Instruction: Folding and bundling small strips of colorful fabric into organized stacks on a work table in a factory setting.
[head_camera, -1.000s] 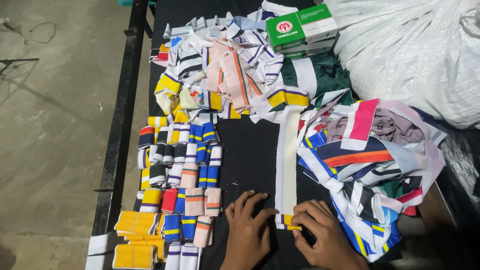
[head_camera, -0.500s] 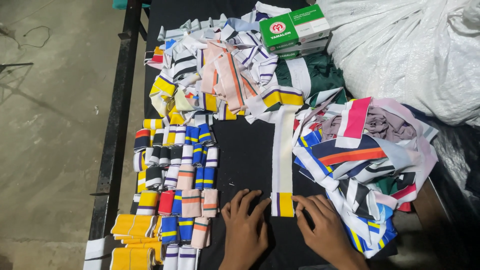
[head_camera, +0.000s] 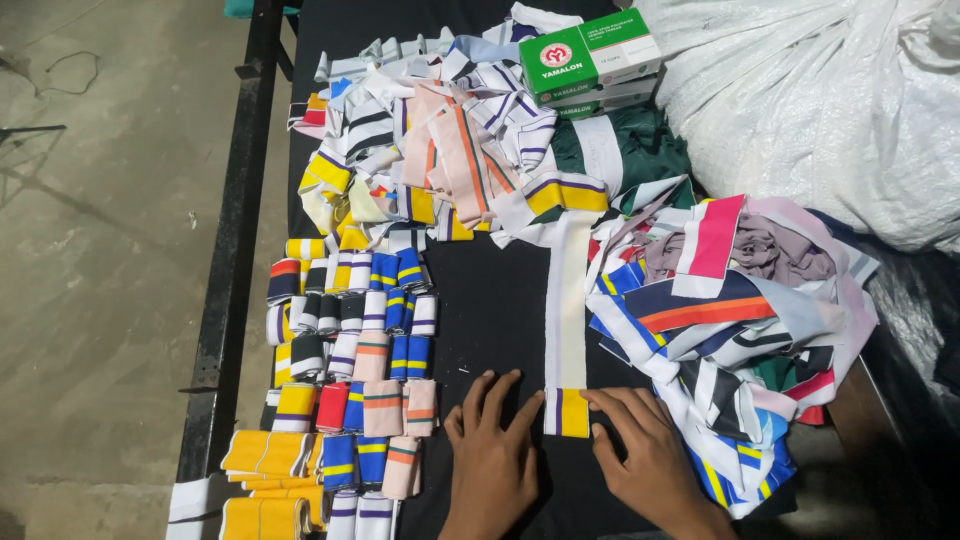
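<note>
From the head view I see my left hand (head_camera: 492, 455) lying flat on the black counter (head_camera: 490, 310), fingers spread, its grip open and holding nothing. My right hand (head_camera: 645, 455) is also open-palmed, fingertips pressing the near end of a long white rib-knit strip (head_camera: 568, 300) with a yellow and navy end, which lies straight up the counter between both hands. Rows of folded striped cuffs (head_camera: 350, 340) sit just left of my left hand; a loose heap of striped strips (head_camera: 730, 330) lies touching the right hand's side. I judge the strip could skew or bunch if my fingertips drag unevenly, and the nearby heap could snag its edge. A green box (head_camera: 590, 55) sits well apart.
</note>
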